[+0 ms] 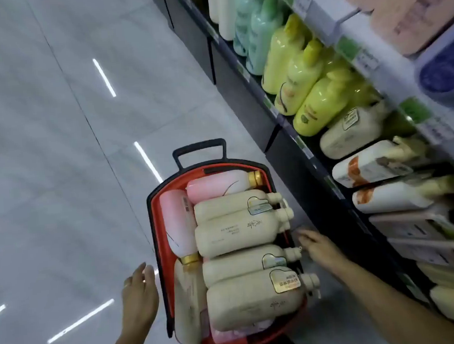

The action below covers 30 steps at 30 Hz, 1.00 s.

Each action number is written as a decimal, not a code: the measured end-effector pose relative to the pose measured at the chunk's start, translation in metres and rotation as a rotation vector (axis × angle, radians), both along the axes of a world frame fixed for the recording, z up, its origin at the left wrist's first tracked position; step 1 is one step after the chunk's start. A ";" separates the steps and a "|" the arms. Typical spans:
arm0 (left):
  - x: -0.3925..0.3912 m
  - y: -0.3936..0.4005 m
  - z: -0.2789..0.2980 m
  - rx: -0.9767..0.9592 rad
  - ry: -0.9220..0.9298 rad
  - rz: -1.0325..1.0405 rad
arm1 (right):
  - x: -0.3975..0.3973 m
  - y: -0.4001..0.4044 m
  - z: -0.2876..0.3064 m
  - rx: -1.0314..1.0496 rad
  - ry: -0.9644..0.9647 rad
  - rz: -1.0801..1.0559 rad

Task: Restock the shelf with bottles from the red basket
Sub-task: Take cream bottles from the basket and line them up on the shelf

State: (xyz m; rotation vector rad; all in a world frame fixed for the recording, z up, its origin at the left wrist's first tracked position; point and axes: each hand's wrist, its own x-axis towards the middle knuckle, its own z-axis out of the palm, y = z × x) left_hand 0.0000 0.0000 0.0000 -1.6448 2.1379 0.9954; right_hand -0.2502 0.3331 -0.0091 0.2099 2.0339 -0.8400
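Red basket (155, 203) on the floor beside the shelf (293, 132), packed with lying bottles (238, 235). Left hand (139, 293) open, empty, just left of basket. Right hand (315, 245) spread, empty, at basket's right rim.

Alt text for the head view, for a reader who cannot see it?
A red basket full of cream bottles and pink bottles sits on the floor beside a stocked shelf. Both empty hands, left hand and right hand, flank it.
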 end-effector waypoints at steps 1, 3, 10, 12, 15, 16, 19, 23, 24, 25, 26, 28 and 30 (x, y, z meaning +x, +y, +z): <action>0.002 -0.001 -0.014 0.015 0.016 0.020 | 0.002 -0.004 -0.014 -0.030 -0.002 -0.027; 0.004 -0.003 -0.041 0.071 0.093 -0.018 | 0.002 -0.005 -0.033 -0.090 -0.006 -0.077; 0.012 0.006 -0.088 0.129 0.129 0.052 | 0.008 0.007 -0.065 -0.258 0.009 -0.043; 0.011 0.012 -0.093 0.081 0.164 0.066 | 0.015 0.008 -0.074 -0.284 0.037 0.000; 0.011 0.018 -0.103 0.022 0.192 0.099 | 0.019 0.008 -0.081 -0.311 0.044 -0.025; 0.011 0.019 -0.105 0.011 0.189 0.117 | 0.018 0.005 -0.080 -0.314 0.035 -0.029; 0.012 0.021 -0.110 0.004 0.199 0.160 | 0.009 -0.005 -0.079 -0.315 0.023 -0.020; 0.017 0.024 -0.110 0.006 0.201 0.244 | -0.017 -0.029 -0.082 -0.361 0.013 0.021; 0.017 0.024 -0.109 0.000 0.195 0.267 | -0.024 -0.038 -0.082 -0.366 0.014 0.049; 0.019 0.024 -0.109 -0.008 0.189 0.285 | -0.032 -0.047 -0.084 -0.374 0.017 0.084; 0.020 0.024 -0.110 -0.018 0.180 0.304 | -0.039 -0.057 -0.084 -0.375 0.013 0.121; 0.022 0.020 -0.112 -0.035 0.155 0.354 | -0.050 -0.078 -0.089 -0.384 0.015 0.175; 0.024 0.013 -0.116 -0.038 0.133 0.403 | -0.055 -0.098 -0.090 -0.393 0.041 0.229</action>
